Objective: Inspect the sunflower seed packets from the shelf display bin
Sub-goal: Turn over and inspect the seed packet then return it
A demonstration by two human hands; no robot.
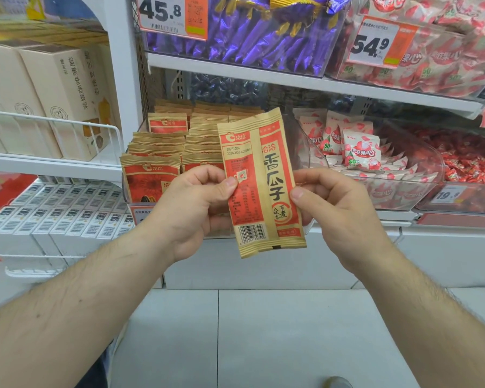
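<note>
While both hands pinch it, packet [259, 180] reads 香瓜子

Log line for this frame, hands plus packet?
left hand: pinches seed packet | right hand: pinches same packet | packet: upright, barcode side showing | display bin: stocked

Bright, even overhead store light with soft shadows; glare streaks the clear plastic display bins [420, 161]; wide-angle distortion bends white metal shelf edges [263, 72]; slight softness throughout.

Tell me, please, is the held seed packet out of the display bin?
Out: the seed packet is held upright before the display bin, pinched between left hand and right hand.
</note>
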